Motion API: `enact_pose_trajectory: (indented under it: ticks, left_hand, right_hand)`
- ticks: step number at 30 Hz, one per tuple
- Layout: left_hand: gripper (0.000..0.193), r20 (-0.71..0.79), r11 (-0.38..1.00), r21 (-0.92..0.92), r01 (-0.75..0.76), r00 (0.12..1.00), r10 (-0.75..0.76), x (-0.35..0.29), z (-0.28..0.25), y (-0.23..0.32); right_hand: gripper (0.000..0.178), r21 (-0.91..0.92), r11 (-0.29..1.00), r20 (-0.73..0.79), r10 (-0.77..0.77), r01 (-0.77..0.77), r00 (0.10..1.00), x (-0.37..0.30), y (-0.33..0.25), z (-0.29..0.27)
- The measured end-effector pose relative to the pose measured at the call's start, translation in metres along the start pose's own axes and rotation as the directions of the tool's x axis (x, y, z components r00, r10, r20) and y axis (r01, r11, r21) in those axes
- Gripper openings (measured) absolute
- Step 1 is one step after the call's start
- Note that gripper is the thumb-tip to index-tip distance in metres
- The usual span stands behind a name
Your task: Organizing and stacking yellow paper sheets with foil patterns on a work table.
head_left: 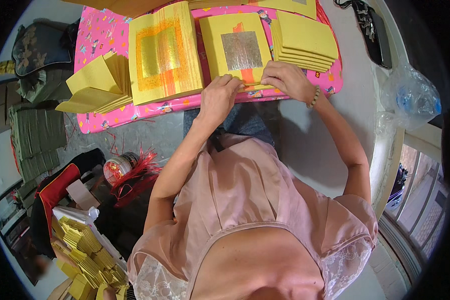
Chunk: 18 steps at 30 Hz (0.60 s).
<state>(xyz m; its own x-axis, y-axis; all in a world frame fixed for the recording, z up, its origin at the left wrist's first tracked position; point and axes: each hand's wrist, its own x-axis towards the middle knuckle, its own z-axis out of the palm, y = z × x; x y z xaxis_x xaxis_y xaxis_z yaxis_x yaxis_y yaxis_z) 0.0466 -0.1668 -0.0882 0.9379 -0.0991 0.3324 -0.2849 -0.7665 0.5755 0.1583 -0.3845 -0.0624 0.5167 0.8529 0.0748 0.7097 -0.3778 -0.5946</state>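
Observation:
In front of me a yellow joss paper sheet (pixel 227 40) with a silver square and an orange stripe lies on the pink table cover (pixel 110 37). My left hand (pixel 221 98) pinches its near edge, which is folded into a narrow strip. At the right end of that same edge, the bent fingers of my right hand (pixel 291 81), beaded bracelet at the wrist, press together on the paper. Just left stands a thick stack of joss paper (pixel 160 55) with a gold square on top. Whether more sheets lie under the silver one, I cannot tell.
Folded yellow papers (pixel 102 82) fan out at the table's left end; a folded pile (pixel 307 42) sits at its right. Lower left are a box of folded yellow pieces (pixel 87 250), red strands (pixel 137 172) and a jar (pixel 119 167). A clear plastic bag (pixel 410 95) is far right.

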Motion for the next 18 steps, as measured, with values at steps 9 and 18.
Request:
enact_pose_trajectory:
  ticks: [9,18]
  left_hand:
    - [0.007,-0.048,0.994,0.104,0.026,0.999,-0.021,0.001,0.008,0.004]
    - [0.046,-0.264,0.982,0.154,-0.106,0.954,0.144,0.021,-0.001,0.033]
  right_hand:
    - [0.022,-0.288,0.955,-0.078,-0.092,0.066,0.993,0.000,-0.025,0.015]
    - [0.016,-0.180,0.983,-0.102,0.002,-0.021,0.995,0.055,-0.014,-0.042]
